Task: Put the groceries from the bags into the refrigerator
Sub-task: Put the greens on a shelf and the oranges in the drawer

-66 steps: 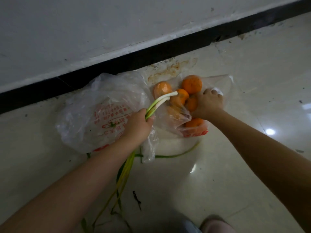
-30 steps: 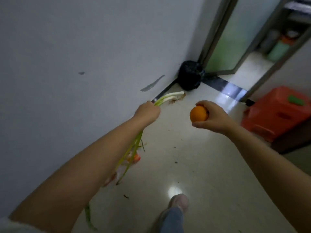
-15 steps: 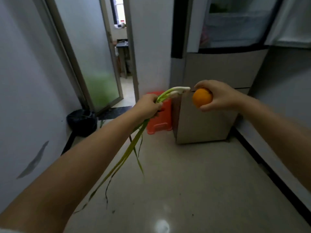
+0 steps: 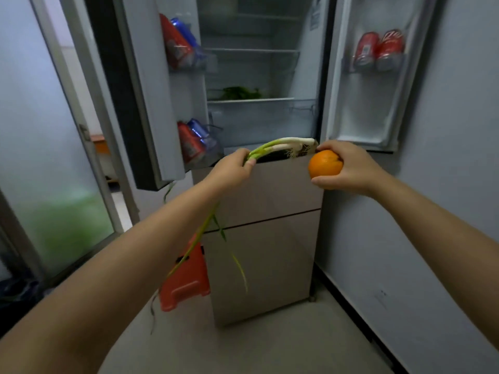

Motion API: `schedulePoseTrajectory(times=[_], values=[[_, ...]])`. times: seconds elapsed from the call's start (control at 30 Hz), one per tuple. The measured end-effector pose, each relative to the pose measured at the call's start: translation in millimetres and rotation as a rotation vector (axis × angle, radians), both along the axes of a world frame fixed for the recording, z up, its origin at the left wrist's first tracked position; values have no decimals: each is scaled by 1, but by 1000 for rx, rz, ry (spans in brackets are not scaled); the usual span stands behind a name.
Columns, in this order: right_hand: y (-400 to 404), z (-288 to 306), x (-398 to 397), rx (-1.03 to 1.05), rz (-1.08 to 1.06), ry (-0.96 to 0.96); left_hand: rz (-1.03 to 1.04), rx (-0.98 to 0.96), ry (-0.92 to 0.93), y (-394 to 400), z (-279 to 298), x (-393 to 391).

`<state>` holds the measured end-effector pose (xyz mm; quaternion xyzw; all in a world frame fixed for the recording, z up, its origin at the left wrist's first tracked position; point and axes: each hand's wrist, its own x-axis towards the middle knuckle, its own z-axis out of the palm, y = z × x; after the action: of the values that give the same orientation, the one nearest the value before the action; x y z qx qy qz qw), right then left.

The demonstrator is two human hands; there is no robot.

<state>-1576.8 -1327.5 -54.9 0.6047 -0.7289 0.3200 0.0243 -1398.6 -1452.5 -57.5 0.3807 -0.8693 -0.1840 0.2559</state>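
Left hand [image 4: 232,168] clamped on scallions [image 4: 280,146], right hand [image 4: 348,168] curled round orange [image 4: 324,166], both before open fridge [image 4: 259,76].

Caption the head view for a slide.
Left hand holds green onions, right hand an orange, before the open refrigerator.

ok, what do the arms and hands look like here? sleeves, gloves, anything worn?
Both forearms are bare all the way to the frame edge: no sleeves in view. The left hand and right hand wear no gloves, and no rings, watch or bands show on fingers or wrists. No markings or tape are visible on either arm.
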Motion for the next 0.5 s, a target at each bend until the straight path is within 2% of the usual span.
schedulePoseTrajectory(times=[0.23,0.33,0.5], values=[[-121,40,-114,-36,-53,111,3,82,137,-138,73,-138],[-167,66,-157,-65,-72,94,28,28,-23,-189,111,-189],[-242,90,-225,-85,-43,61,133,-291,-242,-267,150,-274]])
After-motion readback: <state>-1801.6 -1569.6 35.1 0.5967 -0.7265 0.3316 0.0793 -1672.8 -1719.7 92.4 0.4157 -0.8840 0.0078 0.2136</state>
